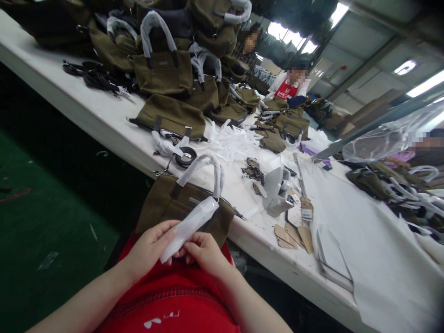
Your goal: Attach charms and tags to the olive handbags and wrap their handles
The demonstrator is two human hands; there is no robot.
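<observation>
An olive bag (156, 203) with wrapped handles leans over the table's near edge, against the red apron. From its handle base hangs a strip of white wrapping (190, 226), slanting down toward me. My left hand (157, 243) has its fingers closed on the strip's lower left side, thumb on top. On the strip's right side, my right hand (204, 249) pinches at its lower edge with curled fingers. Some fingertips of both hands are hidden beneath the strip. Beyond the bag lies a coiled black strap (185, 157).
More olive bags (163, 74) are piled along the white table (243, 231). White paper strips (236, 141), a tape dispenser (277, 192) and cardboard tags (294, 237) lie ahead and right. A person in a red apron (287, 90) is across the table.
</observation>
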